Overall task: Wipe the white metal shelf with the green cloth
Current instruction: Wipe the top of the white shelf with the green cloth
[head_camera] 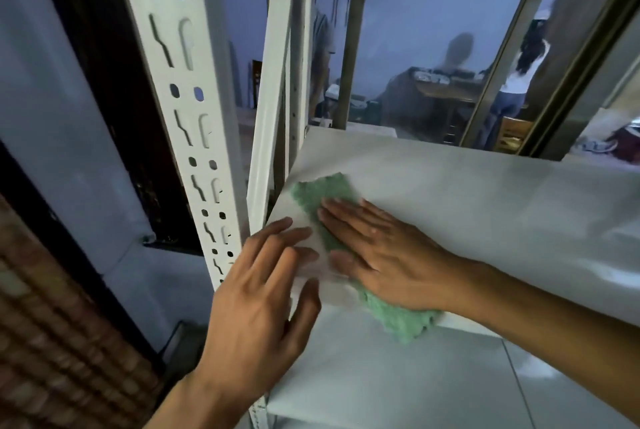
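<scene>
The right hand (377, 248) is pressing flat, fingers straight, on the green cloth (322, 193) at the near left corner of the white metal shelf (485, 193), the cloth's long axis running near-to-far, unwiped surface lying rightward, while the left hand (263, 297) is resting open-fingered beside it.

We have a single head-worn view, looking forward and down, close over the white metal shelf (450, 193) with both hands near, facing a window behind it.
</scene>
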